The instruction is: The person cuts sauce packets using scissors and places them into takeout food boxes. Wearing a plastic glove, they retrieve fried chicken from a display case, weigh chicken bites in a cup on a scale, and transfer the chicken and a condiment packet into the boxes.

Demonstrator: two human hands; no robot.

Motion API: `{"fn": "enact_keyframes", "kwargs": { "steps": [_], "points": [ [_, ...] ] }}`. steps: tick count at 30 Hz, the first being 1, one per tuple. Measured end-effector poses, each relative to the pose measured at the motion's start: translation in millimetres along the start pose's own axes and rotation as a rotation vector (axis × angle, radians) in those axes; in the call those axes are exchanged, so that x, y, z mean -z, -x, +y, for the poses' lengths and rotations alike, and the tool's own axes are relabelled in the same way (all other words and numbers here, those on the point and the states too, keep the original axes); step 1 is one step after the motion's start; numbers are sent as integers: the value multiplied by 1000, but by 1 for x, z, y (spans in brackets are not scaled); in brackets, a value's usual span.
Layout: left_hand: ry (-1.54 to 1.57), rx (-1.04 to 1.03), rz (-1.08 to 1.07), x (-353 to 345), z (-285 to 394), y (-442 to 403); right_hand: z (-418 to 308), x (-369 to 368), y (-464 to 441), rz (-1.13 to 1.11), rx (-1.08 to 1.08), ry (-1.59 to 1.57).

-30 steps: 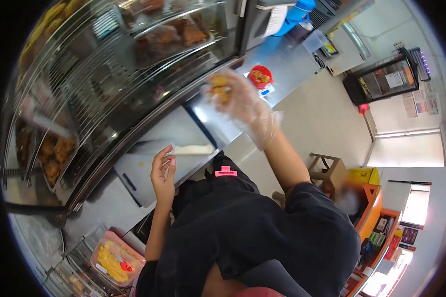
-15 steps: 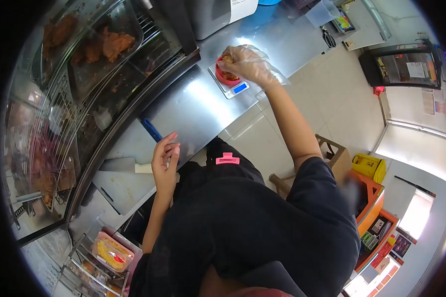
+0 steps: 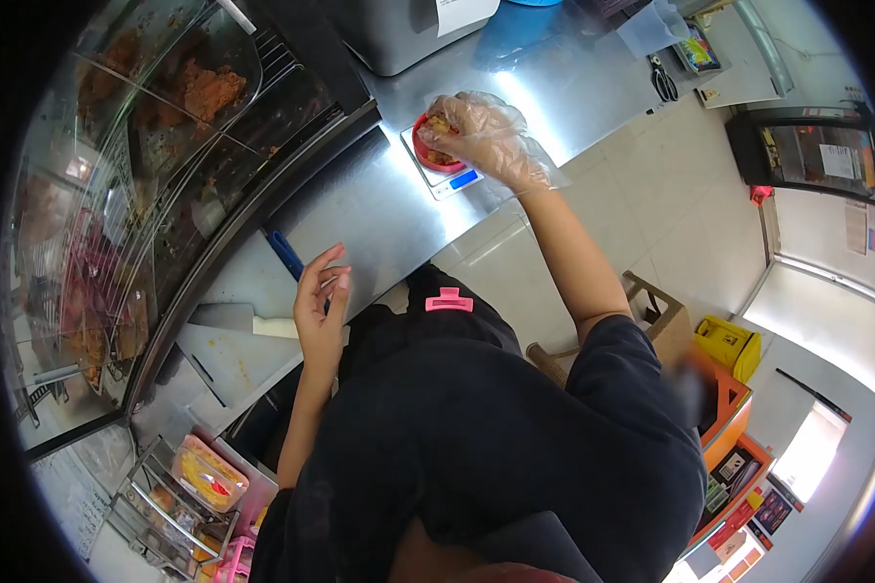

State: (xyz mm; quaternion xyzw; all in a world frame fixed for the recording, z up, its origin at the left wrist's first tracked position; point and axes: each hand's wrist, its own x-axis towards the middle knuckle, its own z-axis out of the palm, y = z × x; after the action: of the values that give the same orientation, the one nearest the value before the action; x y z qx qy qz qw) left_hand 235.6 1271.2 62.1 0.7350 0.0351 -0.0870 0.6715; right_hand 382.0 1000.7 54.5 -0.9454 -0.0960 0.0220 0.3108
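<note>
My right hand (image 3: 478, 141), in a clear plastic glove, is at the red bowl (image 3: 419, 146) with its fingers curled onto golden-brown food (image 3: 441, 127). Its fingertips are partly hidden by the glove and the food. Beneath the bowl is a small digital scale (image 3: 441, 188) with a lit blue display. My left hand (image 3: 322, 300) is bare and holds nothing, its fingers loosely bent and apart. Close to it are a blue handle (image 3: 285, 255) and a wide-bladed knife (image 3: 226, 318) with a pale handle, which lies on a white cutting board (image 3: 248, 364).
A glass display case (image 3: 180, 204) with fried pieces (image 3: 209, 89) stands along the left of the steel counter (image 3: 379, 219). At the back are a dark machine (image 3: 389, 39) and scissors (image 3: 662, 80). A packed food tray (image 3: 209, 474) sits on a rack at lower left.
The view has shifted slightly. My right hand stays at the red bowl, its fingers a little differently placed over the food. My left hand keeps nearly the same pose.
</note>
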Motion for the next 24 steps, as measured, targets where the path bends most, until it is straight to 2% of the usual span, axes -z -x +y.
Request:
{"fn": "enact_keyframes", "kwargs": {
  "steps": [13, 16, 19, 22, 24],
  "points": [
    [-20, 10, 26, -5, 1, 3, -5, 0, -2, -68, 7, 139],
    [-19, 8, 31, -4, -1, 2, 21, -11, -8, -63, 38, -119],
    [-23, 17, 33, -3, 0, 3, 5, 14, -4, -79, -138, -255],
    [-25, 23, 30, -3, 0, 4, 23, 16, -1, 33, -154, -308],
    [-14, 23, 32, -3, -1, 5, 22, 24, 5, 54, -208, -604]
  ]
}}
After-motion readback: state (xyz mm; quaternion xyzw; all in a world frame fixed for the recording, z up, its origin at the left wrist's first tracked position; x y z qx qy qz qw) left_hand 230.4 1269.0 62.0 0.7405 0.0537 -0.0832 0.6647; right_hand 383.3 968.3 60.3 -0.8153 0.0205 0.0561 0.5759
